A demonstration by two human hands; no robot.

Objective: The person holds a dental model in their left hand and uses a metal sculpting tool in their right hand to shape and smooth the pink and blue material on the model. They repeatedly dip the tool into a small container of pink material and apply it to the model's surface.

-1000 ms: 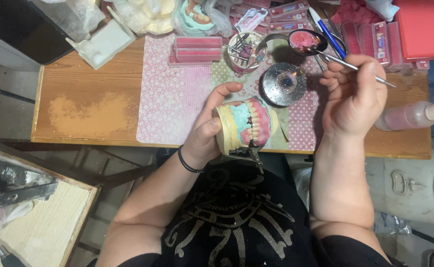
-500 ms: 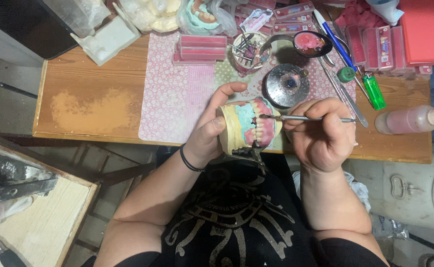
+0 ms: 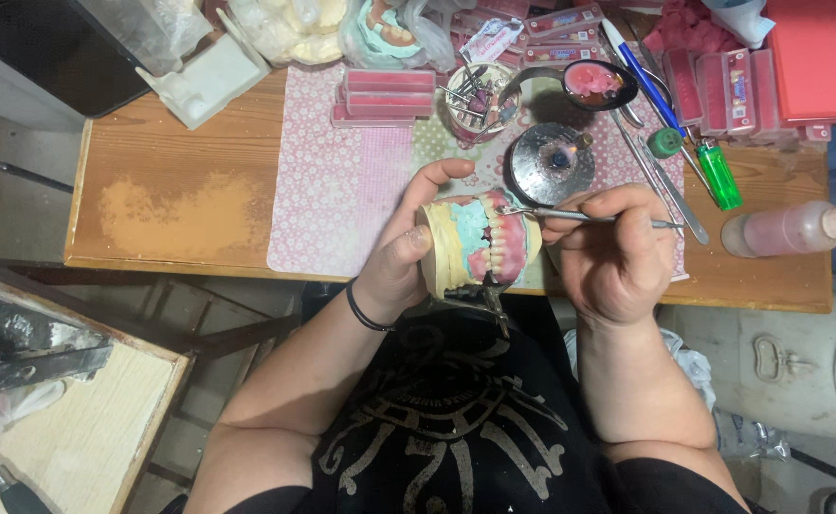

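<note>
Gripping a denture model [image 3: 480, 246] above the wooden surface [image 3: 180, 190], left hand [image 3: 403, 257] clamped around it; right hand [image 3: 613, 252], closed on a thin metal tool [image 3: 589, 217], now brought back from two o'clock, tip touching the teeth.

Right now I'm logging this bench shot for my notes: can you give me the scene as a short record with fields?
left hand: holds denture model
right hand: holds metal tool, tip at the model's teeth
behind model: small burner, lit
right of burner: green lighter, pink bottle
surface: wooden table with patterned mat
</note>
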